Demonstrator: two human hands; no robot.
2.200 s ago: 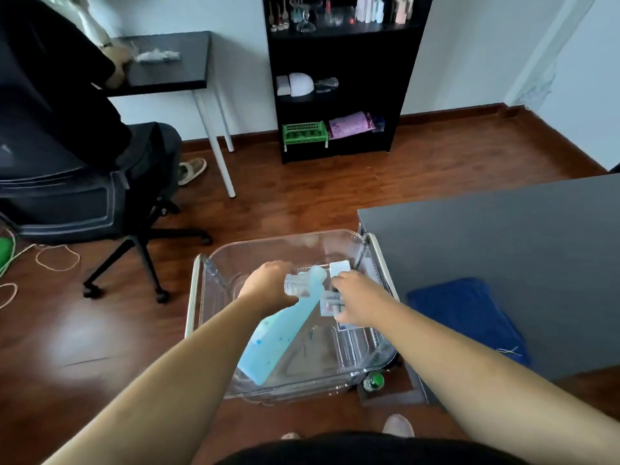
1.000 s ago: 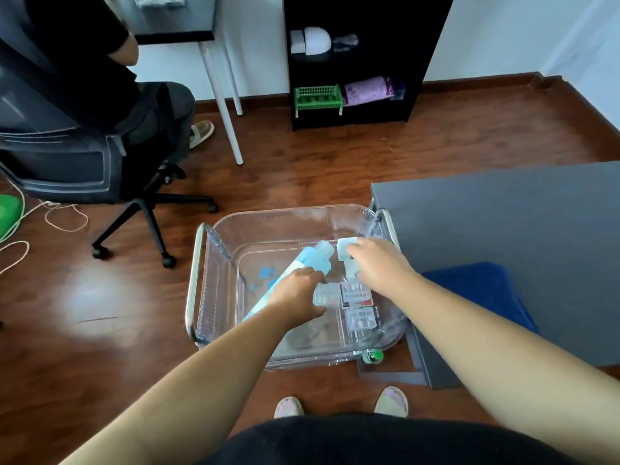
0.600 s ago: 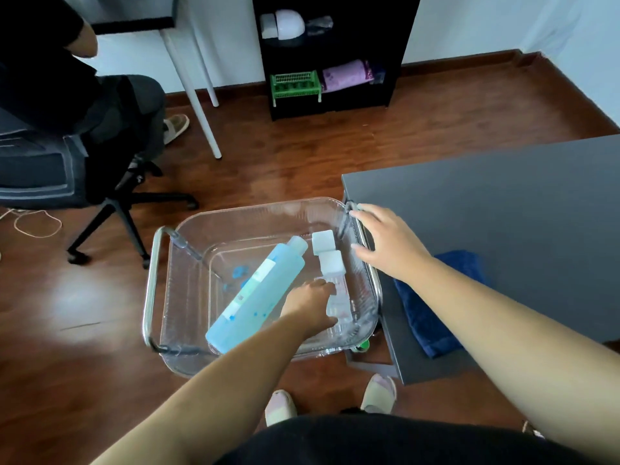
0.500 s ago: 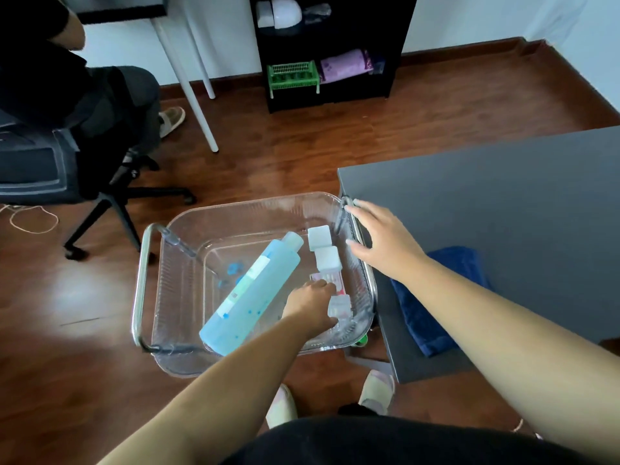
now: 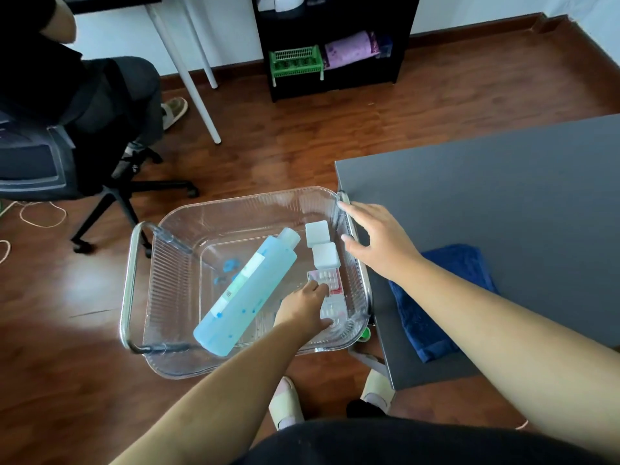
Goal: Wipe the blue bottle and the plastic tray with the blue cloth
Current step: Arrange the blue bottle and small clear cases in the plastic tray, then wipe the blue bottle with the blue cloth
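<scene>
Bottle [image 5: 246,290] lies diagonally in tray [image 5: 174,273], cap far-right; both hands empty.

the bottle [image 5: 246,296] at mid-frame is pale blue with a white label strip, lying in a clear, finely ribbed tray [image 5: 174,280] with silver handles. the cloth [image 5: 446,297] at right is dark blue on a plain grey table [image 5: 503,189], over a reddish-brown wood floor [image 5: 67,380].

Soft daylight filled the room evenly. A pale glare patch lay on the wooden floor [image 5: 72,297], the clear tray [image 5: 235,203] glinted, and straight lines bowed at the frame edges; detail was slightly soft.
</scene>
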